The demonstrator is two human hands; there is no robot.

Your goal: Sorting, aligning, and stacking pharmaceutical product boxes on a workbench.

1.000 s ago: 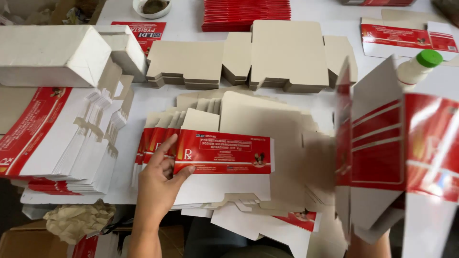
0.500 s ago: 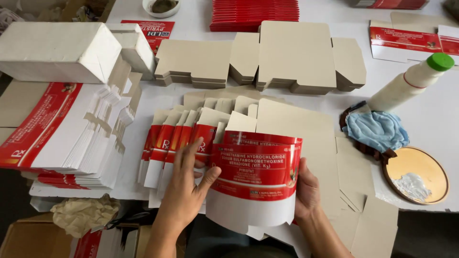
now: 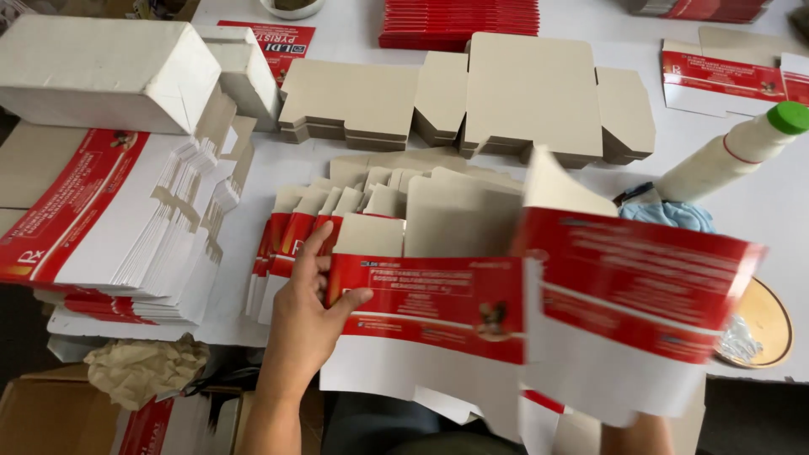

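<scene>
Left hand (image 3: pixel 308 316) pins a flat red-and-white carton (image 3: pixel 430 307); another blurred carton (image 3: pixel 628 295) lifted beside it.
</scene>
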